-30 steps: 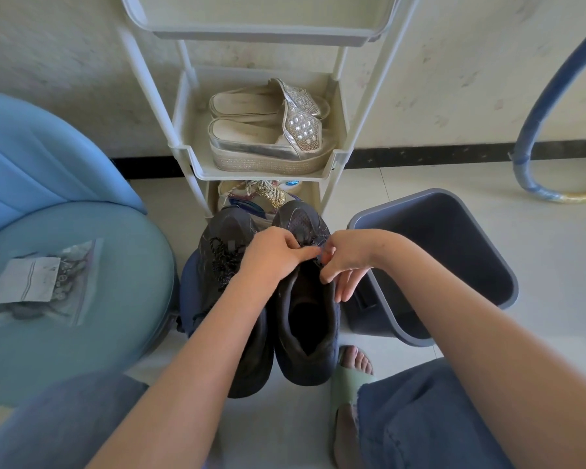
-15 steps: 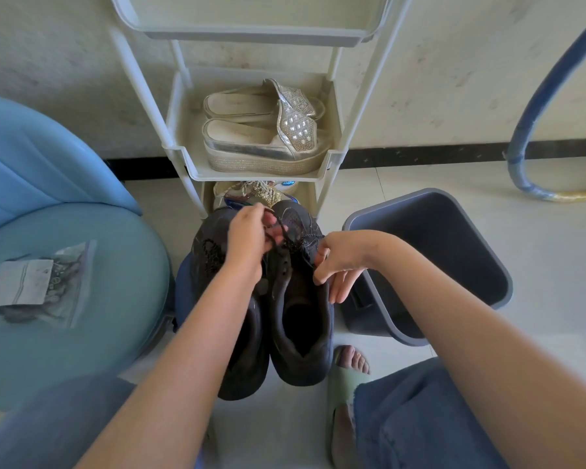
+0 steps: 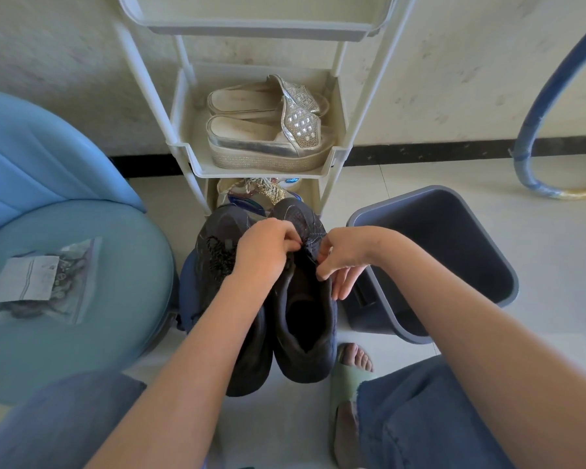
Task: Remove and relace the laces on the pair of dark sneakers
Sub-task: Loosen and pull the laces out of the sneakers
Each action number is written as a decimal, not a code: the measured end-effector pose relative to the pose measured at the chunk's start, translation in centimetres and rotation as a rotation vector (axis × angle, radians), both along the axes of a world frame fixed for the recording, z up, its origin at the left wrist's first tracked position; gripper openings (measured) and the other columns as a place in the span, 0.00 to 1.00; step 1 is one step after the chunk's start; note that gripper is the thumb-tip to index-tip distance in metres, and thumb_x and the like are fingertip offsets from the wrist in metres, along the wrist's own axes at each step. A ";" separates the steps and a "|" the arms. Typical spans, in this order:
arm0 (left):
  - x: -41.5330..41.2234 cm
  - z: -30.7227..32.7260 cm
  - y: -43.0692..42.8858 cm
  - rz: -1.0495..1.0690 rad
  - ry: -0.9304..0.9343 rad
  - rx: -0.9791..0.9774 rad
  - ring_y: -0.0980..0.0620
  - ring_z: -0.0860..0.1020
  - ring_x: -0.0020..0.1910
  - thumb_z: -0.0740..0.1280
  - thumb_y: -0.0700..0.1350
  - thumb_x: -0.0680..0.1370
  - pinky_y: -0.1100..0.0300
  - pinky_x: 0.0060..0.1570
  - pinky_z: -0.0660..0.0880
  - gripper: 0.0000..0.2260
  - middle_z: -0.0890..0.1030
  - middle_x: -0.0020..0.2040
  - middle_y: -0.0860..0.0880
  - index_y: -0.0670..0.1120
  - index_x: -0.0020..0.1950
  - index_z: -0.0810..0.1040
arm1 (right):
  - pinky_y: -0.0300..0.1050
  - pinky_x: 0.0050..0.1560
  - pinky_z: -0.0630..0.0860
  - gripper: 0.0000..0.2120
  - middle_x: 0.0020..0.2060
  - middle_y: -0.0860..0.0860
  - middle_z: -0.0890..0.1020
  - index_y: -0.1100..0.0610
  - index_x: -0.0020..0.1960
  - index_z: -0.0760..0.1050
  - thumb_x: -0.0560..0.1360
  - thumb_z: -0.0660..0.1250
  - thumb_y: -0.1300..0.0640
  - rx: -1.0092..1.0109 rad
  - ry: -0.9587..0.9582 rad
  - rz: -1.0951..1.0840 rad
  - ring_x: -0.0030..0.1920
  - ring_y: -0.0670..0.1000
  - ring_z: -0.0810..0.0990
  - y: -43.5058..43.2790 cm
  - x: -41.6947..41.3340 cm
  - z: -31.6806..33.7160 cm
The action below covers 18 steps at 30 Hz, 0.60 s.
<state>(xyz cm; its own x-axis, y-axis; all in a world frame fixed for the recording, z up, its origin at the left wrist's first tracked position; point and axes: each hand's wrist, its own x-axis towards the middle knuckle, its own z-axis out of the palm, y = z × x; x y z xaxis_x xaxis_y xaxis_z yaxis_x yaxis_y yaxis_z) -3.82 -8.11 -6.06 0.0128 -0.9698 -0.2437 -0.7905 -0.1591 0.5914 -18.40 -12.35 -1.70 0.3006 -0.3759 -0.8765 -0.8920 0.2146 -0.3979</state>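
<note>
Two dark sneakers stand side by side on the floor, toes pointing away from me. The left sneaker (image 3: pixel 217 262) shows its dark lace bunched on top. Over the lacing area of the right sneaker (image 3: pixel 305 326), my left hand (image 3: pixel 267 252) pinches the dark lace (image 3: pixel 313 236) with curled fingers. My right hand (image 3: pixel 344 262) pinches the same lace from the other side with thumb and forefinger, its other fingers hanging down along the shoe's side. My hands hide most of that lace.
A white shoe rack (image 3: pixel 335 154) stands right behind the sneakers, holding silver platform sandals (image 3: pixel 267 137). A grey bin (image 3: pixel 487 265) leans at the right. At the left is a blue seat (image 3: pixel 81 326) with a plastic bag (image 3: pixel 37 282). My foot in a green slipper (image 3: pixel 349 377) is beside the right sneaker.
My left hand has come back down from the raised pull toward the toe and now meets the right hand over the right sneaker's lacing. The sneakers have stayed put.
</note>
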 end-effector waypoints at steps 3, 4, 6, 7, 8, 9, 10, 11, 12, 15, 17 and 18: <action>0.3 -0.7 0.1 0.622 0.508 -0.105 0.53 0.77 0.37 0.61 0.39 0.80 0.58 0.35 0.79 0.07 0.78 0.41 0.46 0.40 0.49 0.78 | 0.45 0.45 0.83 0.14 0.39 0.62 0.85 0.72 0.58 0.72 0.74 0.65 0.66 0.004 0.018 0.002 0.42 0.58 0.86 0.1 -0.1 0.1; 0.8 -0.2 -0.2 0.870 0.785 -0.109 0.54 0.76 0.34 0.58 0.38 0.82 0.62 0.30 0.78 0.08 0.75 0.40 0.44 0.39 0.47 0.75 | 0.45 0.46 0.82 0.14 0.39 0.62 0.85 0.72 0.58 0.72 0.74 0.65 0.65 0.005 0.019 0.007 0.42 0.57 0.86 0.2 -0.1 0.1; 1.1 0.9 -0.8 1.123 1.156 -0.093 0.53 0.77 0.34 0.53 0.38 0.83 0.63 0.28 0.78 0.11 0.74 0.41 0.43 0.40 0.44 0.70 | 0.46 0.47 0.82 0.14 0.38 0.62 0.85 0.72 0.57 0.73 0.74 0.65 0.66 0.005 0.017 0.010 0.42 0.57 0.86 0.3 0.1 -0.1; 0.9 1.4 -0.9 1.098 1.176 -0.100 0.53 0.78 0.34 0.52 0.39 0.84 0.63 0.28 0.79 0.10 0.74 0.43 0.43 0.40 0.45 0.69 | 0.46 0.47 0.82 0.13 0.36 0.61 0.85 0.72 0.56 0.73 0.74 0.65 0.66 0.002 0.018 0.011 0.42 0.58 0.86 0.2 0.1 -0.1; 0.6 1.6 -1.0 1.002 1.088 -0.109 0.53 0.78 0.33 0.51 0.40 0.84 0.64 0.27 0.78 0.09 0.74 0.43 0.44 0.40 0.48 0.68 | 0.46 0.46 0.82 0.13 0.35 0.61 0.84 0.72 0.55 0.73 0.74 0.65 0.66 -0.003 0.019 0.013 0.42 0.58 0.86 0.2 0.2 -0.1; 0.2 1.8 -0.9 0.870 0.968 -0.101 0.54 0.78 0.30 0.51 0.40 0.83 0.65 0.24 0.75 0.07 0.75 0.42 0.45 0.41 0.51 0.67 | 0.45 0.44 0.82 0.13 0.35 0.60 0.84 0.73 0.56 0.73 0.74 0.65 0.65 -0.009 0.021 0.017 0.41 0.58 0.86 0.1 0.2 -0.1; -0.1 1.7 -0.8 0.732 0.839 -0.040 0.56 0.77 0.27 0.52 0.40 0.83 0.65 0.22 0.70 0.06 0.77 0.39 0.47 0.41 0.53 0.67 | 0.43 0.43 0.82 0.14 0.35 0.60 0.85 0.72 0.56 0.73 0.74 0.65 0.65 -0.013 0.022 0.021 0.41 0.57 0.86 0.1 0.2 -0.1; -0.2 1.5 -0.8 0.601 0.737 0.089 0.56 0.74 0.25 0.54 0.41 0.82 0.64 0.22 0.67 0.07 0.78 0.36 0.48 0.41 0.55 0.69 | 0.43 0.43 0.82 0.14 0.35 0.60 0.85 0.72 0.57 0.73 0.74 0.65 0.65 -0.014 0.021 0.022 0.41 0.57 0.86 0.0 0.2 0.0; -0.2 1.4 -0.7 0.479 0.644 0.233 0.55 0.72 0.26 0.56 0.42 0.81 0.64 0.24 0.65 0.08 0.78 0.34 0.50 0.42 0.55 0.72 | 0.42 0.42 0.82 0.14 0.35 0.59 0.85 0.71 0.57 0.73 0.74 0.65 0.65 -0.011 0.018 0.020 0.40 0.56 0.86 0.0 0.1 0.0; 0.0 0.9 -0.1 0.177 0.243 0.297 0.54 0.74 0.37 0.64 0.47 0.78 0.60 0.37 0.68 0.06 0.77 0.38 0.52 0.46 0.50 0.79 | 0.42 0.41 0.82 0.14 0.36 0.61 0.85 0.71 0.58 0.72 0.74 0.65 0.65 -0.002 0.008 0.006 0.39 0.57 0.86 0.0 0.2 0.1; 0.0 1.0 0.4 0.042 0.048 0.190 0.51 0.76 0.45 0.68 0.47 0.76 0.59 0.44 0.70 0.04 0.78 0.43 0.51 0.48 0.47 0.80 | 0.43 0.41 0.83 0.14 0.37 0.62 0.84 0.71 0.58 0.73 0.74 0.65 0.66 0.002 0.005 0.004 0.39 0.57 0.86 0.0 0.2 0.1; 0.0 1.2 0.5 -0.006 0.026 0.171 0.50 0.77 0.47 0.68 0.48 0.76 0.58 0.45 0.71 0.04 0.78 0.44 0.51 0.48 0.47 0.81 | 0.43 0.41 0.83 0.14 0.36 0.62 0.84 0.70 0.58 0.73 0.74 0.65 0.66 0.004 0.006 0.005 0.38 0.57 0.86 0.0 0.2 0.1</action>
<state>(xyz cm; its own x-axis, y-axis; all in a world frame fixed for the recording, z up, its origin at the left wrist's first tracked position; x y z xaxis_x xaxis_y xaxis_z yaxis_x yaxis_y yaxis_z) -3.81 -7.63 -4.89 -0.0008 -0.9141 -0.4054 -0.7765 -0.2548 0.5763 -18.16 -12.34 -1.64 0.2972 -0.3713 -0.8797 -0.8953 0.2118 -0.3918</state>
